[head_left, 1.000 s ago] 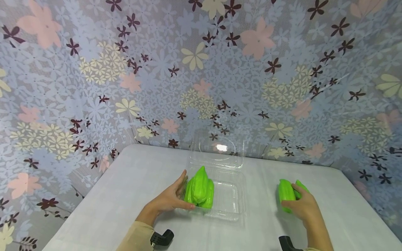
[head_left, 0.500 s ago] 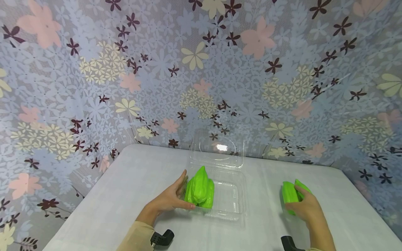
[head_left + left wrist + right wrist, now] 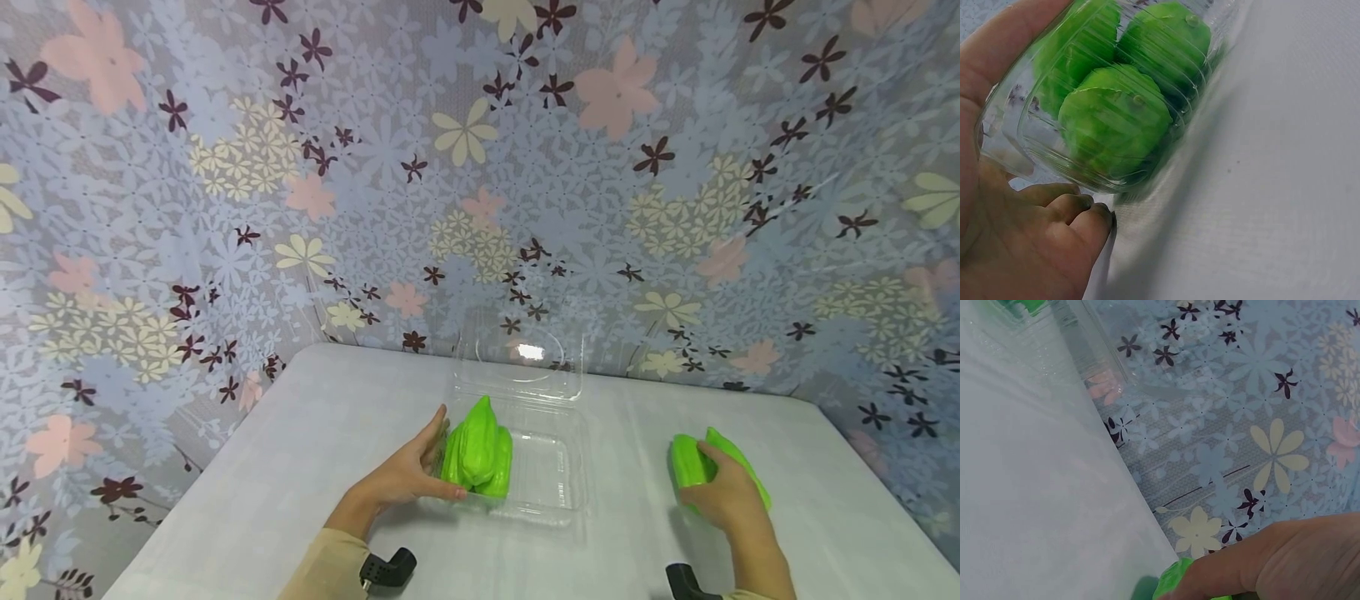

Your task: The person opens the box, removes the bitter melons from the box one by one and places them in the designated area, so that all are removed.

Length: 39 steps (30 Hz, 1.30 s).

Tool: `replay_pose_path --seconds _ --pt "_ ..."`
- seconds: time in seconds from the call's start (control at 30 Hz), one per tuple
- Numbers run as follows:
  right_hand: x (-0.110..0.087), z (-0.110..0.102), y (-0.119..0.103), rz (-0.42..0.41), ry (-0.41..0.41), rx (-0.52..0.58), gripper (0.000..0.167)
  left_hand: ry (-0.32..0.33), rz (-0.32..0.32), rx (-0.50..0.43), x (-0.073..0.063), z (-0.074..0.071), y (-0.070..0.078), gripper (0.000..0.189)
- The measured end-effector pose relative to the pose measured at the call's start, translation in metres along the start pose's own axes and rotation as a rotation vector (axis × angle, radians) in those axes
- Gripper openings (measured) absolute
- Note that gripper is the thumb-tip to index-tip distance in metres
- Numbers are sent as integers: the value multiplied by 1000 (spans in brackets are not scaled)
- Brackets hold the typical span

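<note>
My left hand (image 3: pixel 408 473) holds the left side of a clear plastic clamshell box (image 3: pixel 543 505), thumb at the front and fingers along the side wall. Several bright green, ridged, pointed fruit-like pieces (image 3: pixel 478 454) are stacked in its left half; their rounded ends show through the plastic in the left wrist view. Off to the right, my right hand (image 3: pixel 723 492) grips a similar green ridged piece (image 3: pixel 688 460) between thumb and fingers. A second green piece (image 3: pixel 738 458) lies against the hand's far right side, partly covered by it. The right wrist view shows little of the gripped piece.
The box's lid (image 3: pixel 517 367) stands raised at the back, near the flowered curtain (image 3: pixel 465 208). A white cloth (image 3: pixel 300 450) covers the table. Black camera mounts (image 3: pixel 387 568) stick out from both wrists.
My right hand has shifted slightly right, then back a little, with the green piece. More of the second green piece now shows beyond the hand. My left hand and the box have stayed put.
</note>
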State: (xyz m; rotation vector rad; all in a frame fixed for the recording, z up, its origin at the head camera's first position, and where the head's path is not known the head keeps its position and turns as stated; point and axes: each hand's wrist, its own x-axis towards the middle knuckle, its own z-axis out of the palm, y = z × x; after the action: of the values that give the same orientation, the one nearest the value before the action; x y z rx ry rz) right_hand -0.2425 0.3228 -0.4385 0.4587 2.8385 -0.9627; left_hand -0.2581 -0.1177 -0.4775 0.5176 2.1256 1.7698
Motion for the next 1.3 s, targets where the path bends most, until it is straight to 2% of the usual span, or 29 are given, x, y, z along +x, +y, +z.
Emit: replay_pose_path --seconds 0.8,1.03,1.17,1.3 --pt "-7 1 -10 -53 69 -83 86 -7 5 -5 0 -1 -1 131" --pt "-11 -4 -19 -67 126 -72 89 -7 6 -11 1 -1 -2 131" --pt "-15 -9 -29 -86 153 -30 98 -6 0 -13 1 -1 -2 131" --pt "-22 -13 -39 -93 147 33 117 -3 -5 -12 1 -1 -2 131"
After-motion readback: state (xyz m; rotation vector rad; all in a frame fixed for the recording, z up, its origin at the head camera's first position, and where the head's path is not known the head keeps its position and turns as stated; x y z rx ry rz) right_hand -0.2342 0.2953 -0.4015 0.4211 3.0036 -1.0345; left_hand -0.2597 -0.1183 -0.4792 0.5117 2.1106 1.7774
